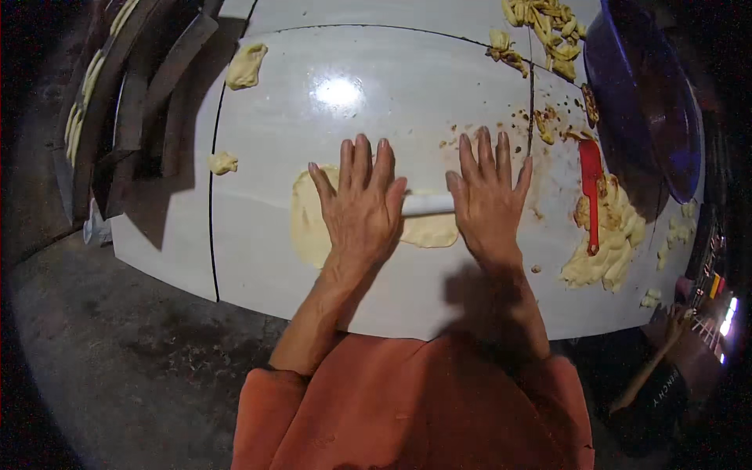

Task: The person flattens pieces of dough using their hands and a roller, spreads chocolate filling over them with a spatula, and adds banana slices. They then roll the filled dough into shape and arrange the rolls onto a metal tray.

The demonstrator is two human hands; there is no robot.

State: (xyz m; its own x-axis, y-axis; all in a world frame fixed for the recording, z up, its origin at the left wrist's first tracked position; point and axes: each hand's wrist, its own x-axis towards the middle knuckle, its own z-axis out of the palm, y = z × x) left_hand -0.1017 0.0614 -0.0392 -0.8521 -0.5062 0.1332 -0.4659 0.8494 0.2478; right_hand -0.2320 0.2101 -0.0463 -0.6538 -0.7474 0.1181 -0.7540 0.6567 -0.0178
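Observation:
A white rolling pin (428, 205) lies across a flat, pale yellow sheet of dough (308, 223) on the table. My left hand (360, 200) is palm down over the pin's left part, with its fingers stretched forward and spread. Over the right part lies my right hand (491, 192), also flat with fingers apart. Neither hand wraps round the pin, and the palms hide both of its ends. More of the dough (429, 233) shows between my hands, on the near side of the pin.
A red spatula (591, 192) rests on a dough mass (607, 254) with brown filling at right. Beyond it stands a blue basin (666, 102). Dough strips (548, 27) lie far right, dough pieces (247, 66) far left. Dark trays (145, 86) overhang the left side. A person (654, 384) is at lower right.

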